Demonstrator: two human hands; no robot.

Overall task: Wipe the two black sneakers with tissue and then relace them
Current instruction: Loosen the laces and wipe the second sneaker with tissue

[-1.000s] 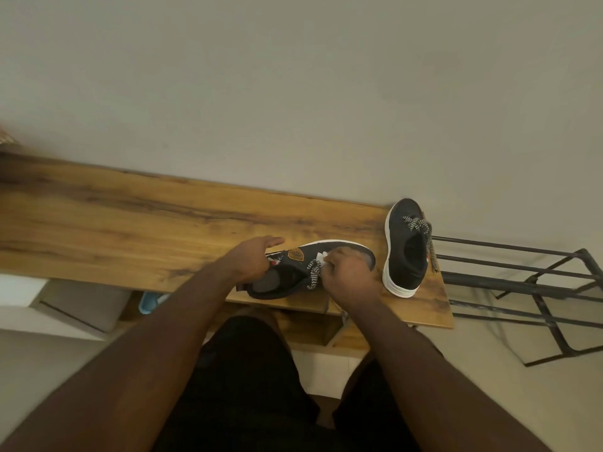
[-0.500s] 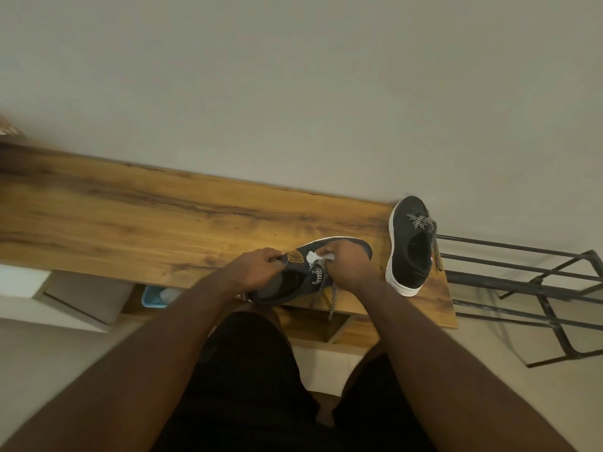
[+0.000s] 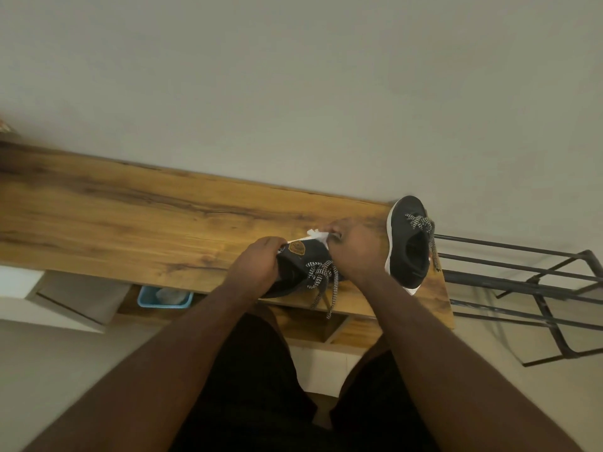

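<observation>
Black sneaker [image 3: 305,265]: centre frame on the wooden surface [image 3: 146,230], tilted in my grip.
Left hand [image 3: 257,262]: I curl it round the heel.
Right hand [image 3: 354,247]: I pinch the tissue [image 3: 318,235] at the sole edge.
Second sneaker [image 3: 408,243]: right of centre, waiting.
Tip: I'd steady the heel and wipe in short strokes, clear of the laces [image 3: 321,275].

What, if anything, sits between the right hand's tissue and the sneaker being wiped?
Nothing visible. The right hand pinches the tissue directly against the held sneaker, which the left hand grips. Its loose laces hang below, clear of the wiping spot.
</observation>
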